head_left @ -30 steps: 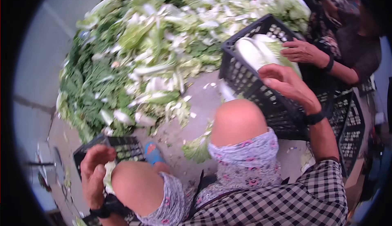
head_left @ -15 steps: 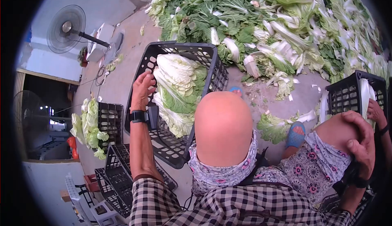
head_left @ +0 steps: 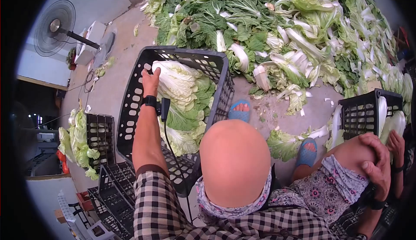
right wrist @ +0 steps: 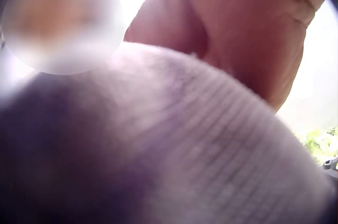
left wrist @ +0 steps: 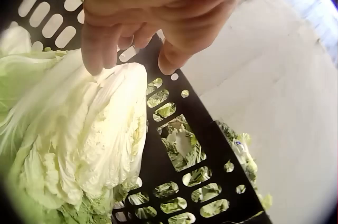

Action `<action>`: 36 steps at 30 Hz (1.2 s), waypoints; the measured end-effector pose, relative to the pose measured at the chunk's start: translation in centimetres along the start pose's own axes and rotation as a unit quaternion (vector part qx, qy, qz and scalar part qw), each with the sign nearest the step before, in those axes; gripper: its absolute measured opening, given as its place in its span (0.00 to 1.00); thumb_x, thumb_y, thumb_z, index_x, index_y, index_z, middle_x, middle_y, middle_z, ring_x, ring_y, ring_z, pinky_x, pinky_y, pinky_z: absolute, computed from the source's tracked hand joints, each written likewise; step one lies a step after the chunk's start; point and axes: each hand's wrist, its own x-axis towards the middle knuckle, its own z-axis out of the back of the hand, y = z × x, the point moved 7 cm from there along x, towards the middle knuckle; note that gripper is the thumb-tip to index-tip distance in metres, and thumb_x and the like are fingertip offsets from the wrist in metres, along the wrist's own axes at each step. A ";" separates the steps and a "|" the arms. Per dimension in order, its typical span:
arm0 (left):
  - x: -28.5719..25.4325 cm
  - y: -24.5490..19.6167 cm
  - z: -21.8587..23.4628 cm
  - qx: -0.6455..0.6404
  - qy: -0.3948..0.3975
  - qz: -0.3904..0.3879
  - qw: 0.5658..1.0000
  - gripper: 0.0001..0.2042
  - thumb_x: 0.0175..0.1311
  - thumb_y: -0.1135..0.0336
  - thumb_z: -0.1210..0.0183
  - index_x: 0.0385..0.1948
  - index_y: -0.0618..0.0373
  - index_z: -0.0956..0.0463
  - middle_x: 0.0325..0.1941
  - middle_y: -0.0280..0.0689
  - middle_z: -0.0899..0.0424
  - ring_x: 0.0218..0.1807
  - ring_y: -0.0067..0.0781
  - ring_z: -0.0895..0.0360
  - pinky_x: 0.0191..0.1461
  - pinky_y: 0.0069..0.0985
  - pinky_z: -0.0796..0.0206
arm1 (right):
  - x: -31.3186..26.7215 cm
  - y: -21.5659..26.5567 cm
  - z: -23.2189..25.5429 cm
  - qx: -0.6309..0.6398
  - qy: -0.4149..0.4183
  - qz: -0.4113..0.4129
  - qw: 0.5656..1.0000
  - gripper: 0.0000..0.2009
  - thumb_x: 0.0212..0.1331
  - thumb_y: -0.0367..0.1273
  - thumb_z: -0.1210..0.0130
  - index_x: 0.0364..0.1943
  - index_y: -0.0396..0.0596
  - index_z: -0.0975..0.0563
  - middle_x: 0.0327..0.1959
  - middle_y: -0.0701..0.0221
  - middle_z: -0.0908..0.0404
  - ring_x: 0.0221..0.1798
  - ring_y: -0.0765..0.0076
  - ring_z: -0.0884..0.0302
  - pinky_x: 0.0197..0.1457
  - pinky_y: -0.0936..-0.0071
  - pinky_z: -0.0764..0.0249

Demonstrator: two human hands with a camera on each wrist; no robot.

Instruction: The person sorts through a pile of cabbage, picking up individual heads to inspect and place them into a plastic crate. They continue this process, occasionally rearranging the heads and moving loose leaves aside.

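My left hand (head_left: 151, 83) reaches into a black plastic crate (head_left: 223, 96) in front of my left knee. Its fingertips touch the pale end of a Chinese cabbage (head_left: 175, 80), seen close up in the left wrist view as a leafy cabbage (left wrist: 105, 134). There, the thumb points down at the crate's wall (left wrist: 205, 140), apart from the fingers. More cabbage lies in the crate nearer to me. My right hand (head_left: 377, 164) rests loosely on my right knee, holding nothing; the right wrist view has only blurred patterned cloth (right wrist: 174, 145) and part of that hand (right wrist: 237, 29).
A big heap of cabbage leaves (head_left: 260, 36) covers the floor ahead. At right, another person's hand (head_left: 396, 144) is at a crate (head_left: 357, 114) with cabbages. Stacked crates (head_left: 112, 192), a crate with cabbages (head_left: 100, 138) and a fan (head_left: 54, 27) stand at left.
My view has swung left from the right-hand crate. My left hand has moved from my knee to the cabbage's end; my right hand has come from the other crate to my knee.
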 end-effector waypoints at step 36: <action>-9.0 -18.9 8.0 -0.546 0.136 0.001 0.827 0.23 0.50 0.75 0.43 0.52 0.61 0.35 0.50 0.38 0.27 0.50 0.31 0.29 0.58 0.30 0.38 | -0.6 0.6 0.8 0.056 0.024 0.037 0.997 0.34 0.42 0.51 0.39 0.49 0.37 0.28 0.50 0.57 0.27 0.54 0.56 0.31 0.59 0.67 0.38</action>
